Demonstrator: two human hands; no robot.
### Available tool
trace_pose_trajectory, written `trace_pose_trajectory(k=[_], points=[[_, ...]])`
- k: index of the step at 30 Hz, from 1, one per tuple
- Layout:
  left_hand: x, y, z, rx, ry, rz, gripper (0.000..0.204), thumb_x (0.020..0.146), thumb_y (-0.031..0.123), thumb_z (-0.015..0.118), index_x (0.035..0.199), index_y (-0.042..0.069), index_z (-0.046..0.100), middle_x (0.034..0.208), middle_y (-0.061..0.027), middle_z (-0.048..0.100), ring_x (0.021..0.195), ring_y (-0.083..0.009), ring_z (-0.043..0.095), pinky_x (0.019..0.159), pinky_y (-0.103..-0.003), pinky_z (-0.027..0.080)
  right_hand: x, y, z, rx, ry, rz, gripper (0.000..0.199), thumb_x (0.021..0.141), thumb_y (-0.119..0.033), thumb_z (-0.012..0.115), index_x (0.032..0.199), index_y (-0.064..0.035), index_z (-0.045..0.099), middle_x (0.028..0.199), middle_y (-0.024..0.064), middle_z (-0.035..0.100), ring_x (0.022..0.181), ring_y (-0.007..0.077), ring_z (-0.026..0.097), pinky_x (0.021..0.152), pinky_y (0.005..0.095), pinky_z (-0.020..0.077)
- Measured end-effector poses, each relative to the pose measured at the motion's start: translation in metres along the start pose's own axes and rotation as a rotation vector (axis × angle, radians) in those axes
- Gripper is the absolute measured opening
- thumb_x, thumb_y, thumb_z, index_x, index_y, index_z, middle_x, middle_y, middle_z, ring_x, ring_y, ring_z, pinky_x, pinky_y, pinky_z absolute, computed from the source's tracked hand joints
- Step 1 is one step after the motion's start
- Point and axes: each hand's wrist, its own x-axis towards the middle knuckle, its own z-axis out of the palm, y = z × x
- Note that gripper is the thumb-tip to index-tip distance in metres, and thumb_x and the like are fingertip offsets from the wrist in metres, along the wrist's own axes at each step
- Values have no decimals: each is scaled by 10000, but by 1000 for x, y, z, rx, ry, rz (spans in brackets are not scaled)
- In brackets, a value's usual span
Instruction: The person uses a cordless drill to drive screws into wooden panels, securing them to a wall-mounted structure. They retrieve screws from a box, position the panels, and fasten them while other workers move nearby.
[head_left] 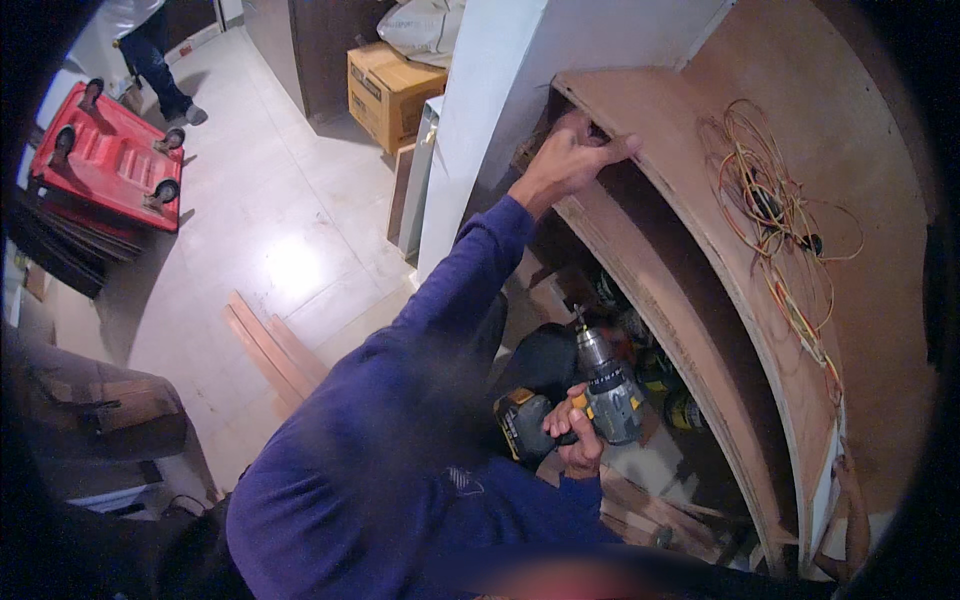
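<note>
Head view: the left hand [572, 155] reaches up along a blue sleeve and rests on the top edge of a plywood cabinet [690, 270], fingers pressed over the panel's rim; the fingertips are partly hidden behind the board, so whether this grip closes around it cannot be told. The right hand [575, 430] is low, its grip wrapped tight round the handle of a cordless drill [590, 395], chuck pointing up toward the cabinet's dark inside. Most of the right forearm is hidden by the person's own body. Things lying in the cabinet's bottom are too shadowed to make out. A tangle of yellow and orange wires [780, 210] hangs on the cabinet's outer side. A red wheeled cart [105, 155] lies overturned on the floor, far left.
</note>
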Motion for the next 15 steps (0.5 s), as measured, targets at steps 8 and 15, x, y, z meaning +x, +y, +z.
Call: trace_pose_trajectory(k=[8, 15], points=[[-6, 1, -3, -74, -5, -31, 728, 874, 477, 820, 1381, 13, 580, 1287, -135, 687, 1146, -218, 646, 996, -370, 506, 4, 4, 25, -97, 78, -48, 386, 961, -167, 628, 1275, 0, 479, 779, 45, 532, 720, 162, 567, 739, 367, 523], [-2, 10, -7, -98, -59, -30, 709, 865, 429, 845, 1376, 12, 583, 1258, -120, 710, 1096, -216, 678, 981, -348, 517, 10, 21, 48, -209, 149, -50, 342, 990, -118, 619, 1290, 3, 507, 851, 59, 589, 765, 154, 581, 768, 357, 514]])
